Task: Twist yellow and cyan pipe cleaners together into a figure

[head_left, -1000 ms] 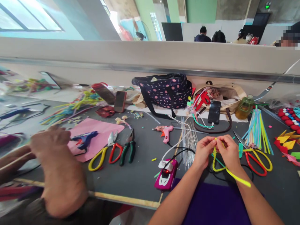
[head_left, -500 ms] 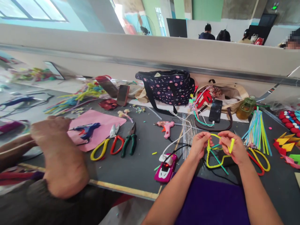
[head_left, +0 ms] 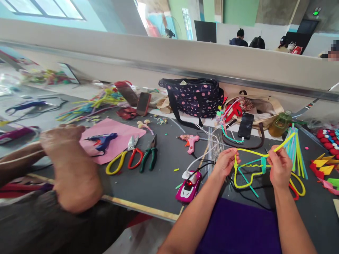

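Observation:
My left hand (head_left: 224, 163) pinches the left top corner of a yellow pipe cleaner (head_left: 251, 151) bent into an angular outline. Farther right, my right hand (head_left: 281, 167) grips the same stem, its free end sticking up past the fingers. Between the hands the top length runs nearly straight, and a twisted yellow strand crosses below it. Teal pipe cleaner (head_left: 249, 183) pieces are attached to the outline, one slanting down to the right. Behind my right wrist lie scissors (head_left: 298, 183) with yellow and red handles, partly hidden.
A pink glue gun (head_left: 190, 141) and a magenta power strip (head_left: 188, 188) with cables lie left of my arms. Pipe cleaners (head_left: 298, 155) stand bundled at right, near a bottle (head_left: 280, 123). Pliers (head_left: 149, 155) lie farther left, beside another person's bent arm (head_left: 74, 165).
My right hand has moved right, away from my left, drawing the yellow pipe cleaner's top length out straighter. Its free end now points up right. The view has shifted slightly.

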The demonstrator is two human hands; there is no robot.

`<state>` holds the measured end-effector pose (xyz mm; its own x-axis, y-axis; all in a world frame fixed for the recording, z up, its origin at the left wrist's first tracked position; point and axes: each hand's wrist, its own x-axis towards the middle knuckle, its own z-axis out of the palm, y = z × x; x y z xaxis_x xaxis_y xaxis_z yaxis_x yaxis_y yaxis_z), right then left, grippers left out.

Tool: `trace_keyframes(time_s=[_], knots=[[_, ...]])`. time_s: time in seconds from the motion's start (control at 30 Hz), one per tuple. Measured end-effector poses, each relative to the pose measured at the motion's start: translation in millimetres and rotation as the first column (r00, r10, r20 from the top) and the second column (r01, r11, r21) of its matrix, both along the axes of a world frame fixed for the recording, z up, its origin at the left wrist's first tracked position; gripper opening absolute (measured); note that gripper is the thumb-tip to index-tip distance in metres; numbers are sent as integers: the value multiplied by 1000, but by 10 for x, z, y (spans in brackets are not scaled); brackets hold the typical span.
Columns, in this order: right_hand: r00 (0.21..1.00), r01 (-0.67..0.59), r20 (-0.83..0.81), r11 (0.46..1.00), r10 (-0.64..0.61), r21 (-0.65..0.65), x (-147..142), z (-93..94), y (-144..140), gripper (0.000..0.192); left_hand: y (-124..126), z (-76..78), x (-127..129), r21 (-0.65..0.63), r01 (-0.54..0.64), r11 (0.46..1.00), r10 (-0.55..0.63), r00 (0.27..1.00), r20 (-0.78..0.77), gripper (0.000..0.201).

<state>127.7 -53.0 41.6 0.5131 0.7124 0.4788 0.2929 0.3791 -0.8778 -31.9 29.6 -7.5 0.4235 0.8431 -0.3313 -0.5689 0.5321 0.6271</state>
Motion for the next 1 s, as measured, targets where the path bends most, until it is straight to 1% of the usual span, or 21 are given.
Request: trace_keyframes(time_s=[0.1, 0.13, 0.17, 0.2, 0.23, 0.3, 0.33, 0.37, 0.4, 0.43, 0.47, 0.5, 0.53, 0.6, 0.67, 0.7, 0.77, 0.83, 0.87, 0.93, 1.0], knots=[[973, -83, -223, 994, 66, -68, 19, -8, 23, 21, 6, -14, -2, 30, -3, 1000, 4, 999, -36, 19], [963, -141, -247, 982, 106, -129, 33, -6, 26, 25, 14, -18, -6, 37, -12, 999, 13, 999, -45, 20], [953, -216, -255, 954, 160, -209, 50, -3, 25, 29, 23, -21, -11, 42, -20, 999, 23, 998, -51, 20], [938, -305, -259, 903, 230, -302, 71, 1, 19, 33, 32, -23, -16, 44, -25, 999, 28, 998, -56, 21], [914, -395, -262, 827, 310, -399, 92, 3, 11, 35, 40, -24, -20, 45, -26, 999, 28, 998, -59, 21], [846, -525, -263, 633, 465, -569, 128, -1, -7, 36, 47, -19, -24, 46, -16, 999, 19, 998, -60, 22], [811, -554, -260, 549, 523, -626, 140, -11, -13, 37, 46, -14, -24, 48, -10, 999, 12, 998, -59, 23], [788, -562, -252, 489, 563, -666, 147, -25, -14, 38, 42, -8, -23, 53, -1, 999, 4, 998, -57, 24], [775, -556, -237, 453, 586, -697, 151, -43, -11, 39, 35, 1, -21, 62, 8, 998, -5, 998, -55, 26], [771, -540, -219, 432, 598, -722, 152, -64, -2, 39, 25, 12, -20, 77, 18, 997, -14, 999, -51, 28], [777, -516, -195, 428, 599, -742, 152, -86, 11, 40, 14, 24, -20, 95, 29, 995, -25, 999, -46, 30], [791, -478, -155, 441, 591, -760, 151, -107, 27, 40, 2, 38, -20, 115, 40, 993, -36, 999, -41, 31], [813, -420, -89, 475, 575, -773, 152, -126, 43, 41, -9, 54, -22, 134, 51, 990, -47, 998, -37, 33], [857, -227, 133, 596, 498, -770, 159, -148, 71, 43, -32, 84, -26, 160, 71, 985, -66, 997, -36, 34], [856, 15, 377, 713, 353, -701, 178, -151, 85, 45, -52, 110, -28, 171, 93, 981, -87, 995, -42, 35], [847, 106, 454, 749, 277, -655, 194, -147, 87, 45, -62, 121, -28, 176, 105, 979, -98, 994, -47, 35], [849, 203, 506, 790, 151, -578, 238, -144, 89, 41, -79, 138, -26, 191, 133, 972, -125, 991, -58, 35], [872, 221, 481, 810, 86, -544, 295, -160, 97, 42, -95, 152, -21, 215, 162, 963, -150, 986, -70, 34], [892, 192, 442, 810, 92, -554, 323, -177, 106, 45, -101, 158, -19, 228, 172, 958, -159, 984, -76, 34], [942, 50, 289, 784, 168, -618, 366, -223, 130, 52, -112, 169, -16, 247, 187, 951, -171, 982, -87, 33], [963, -130, 95, 744, 253, -656, 384, -262, 155, 56, -119, 178, -17, 256, 189, 948, -169, 980, -101, 33]])
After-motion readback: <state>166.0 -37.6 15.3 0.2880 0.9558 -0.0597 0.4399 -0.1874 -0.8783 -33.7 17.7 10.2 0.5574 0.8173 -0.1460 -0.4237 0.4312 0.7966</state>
